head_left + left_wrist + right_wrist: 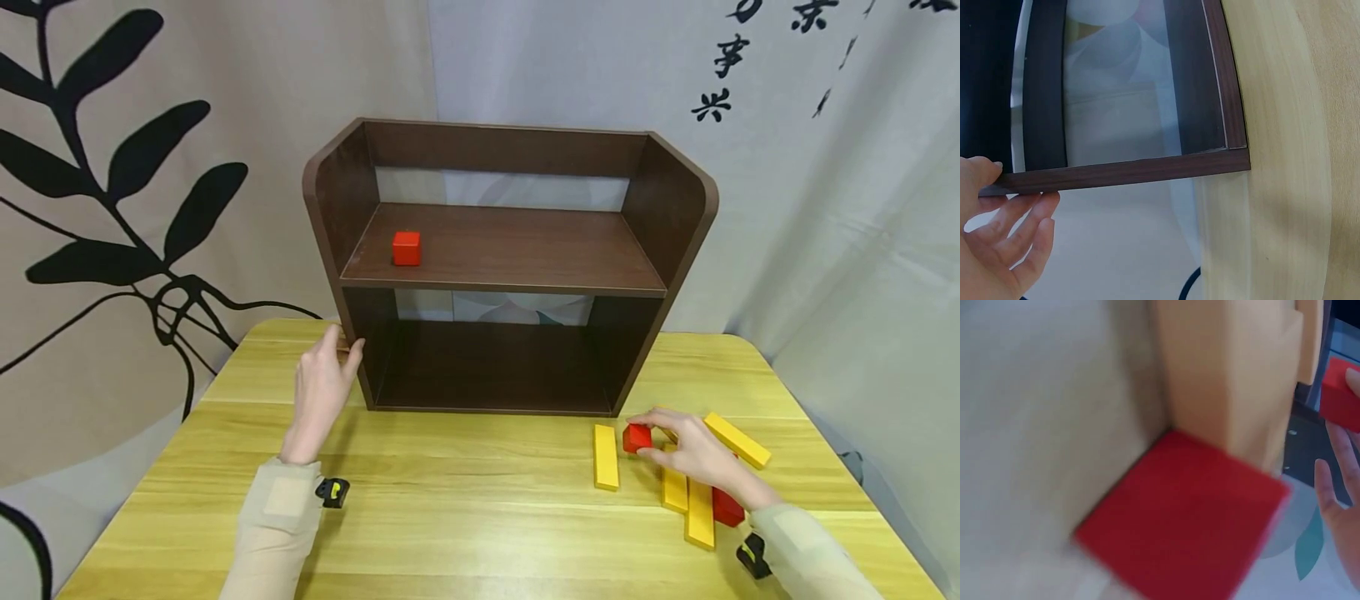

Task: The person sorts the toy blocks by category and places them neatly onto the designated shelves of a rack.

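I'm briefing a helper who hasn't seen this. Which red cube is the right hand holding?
Start at the brown shelf unit on the wooden table. Right of its base lie yellow bars. The right hand pinches the red cube there, not the cube on the upper shelf.

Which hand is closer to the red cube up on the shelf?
Left. The left hand touches the shelf's side panel, below the cube. The right hand is far off, among the blocks on the table.
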A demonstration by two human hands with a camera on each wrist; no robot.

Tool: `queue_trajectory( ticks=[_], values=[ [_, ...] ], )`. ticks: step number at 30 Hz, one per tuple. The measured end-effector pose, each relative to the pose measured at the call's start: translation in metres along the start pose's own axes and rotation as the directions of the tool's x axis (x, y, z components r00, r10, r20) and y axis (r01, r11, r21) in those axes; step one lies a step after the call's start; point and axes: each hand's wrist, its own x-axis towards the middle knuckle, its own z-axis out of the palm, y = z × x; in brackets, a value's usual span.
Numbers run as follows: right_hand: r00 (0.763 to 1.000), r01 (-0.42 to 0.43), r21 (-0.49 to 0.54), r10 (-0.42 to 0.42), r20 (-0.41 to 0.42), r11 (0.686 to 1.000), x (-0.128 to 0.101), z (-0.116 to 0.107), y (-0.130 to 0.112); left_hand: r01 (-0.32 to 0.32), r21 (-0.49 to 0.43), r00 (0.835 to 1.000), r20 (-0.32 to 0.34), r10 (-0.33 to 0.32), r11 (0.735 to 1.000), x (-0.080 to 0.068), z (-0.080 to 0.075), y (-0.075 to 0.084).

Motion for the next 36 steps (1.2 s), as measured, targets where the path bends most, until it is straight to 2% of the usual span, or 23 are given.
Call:
queue_trajectory(
  ticks=[10, 16, 24, 32, 36],
  values=[
    [0.998, -0.055, 0.01, 0.055, 0.013, 0.998, 0.025, -0.01, -0.019, -0.005, 0.007, 1.0, -0.004, 0.005, 1.0, 0.0, 0.001, -0.001],
    [0.997, 0.057, 0.004, -0.057, -0.051, 0.998, 0.045, -0.014, -0.032, 0.005, 0.0, 1.0, 0.005, -0.005, 1.0, 0.0, 0.001, -0.001],
    [0.986, 0.138, 0.027, -0.135, -0.094, 0.99, 0.072, -0.021, -0.057, -0.002, 0.0, 1.0, -0.001, 0.002, 1.0, 0.0, 0.001, -0.001],
    [0.953, 0.256, 0.046, -0.244, -0.18, 0.966, 0.104, -0.036, -0.084, 0.0, 0.007, 1.0, -0.002, 0.0, 1.0, 0.0, 0.001, -0.002],
    [0.939, 0.287, 0.038, -0.274, -0.206, 0.957, 0.118, -0.043, -0.098, 0.002, 0.007, 1.0, 0.008, -0.002, 1.0, 0.0, 0.001, -0.002]
  ],
)
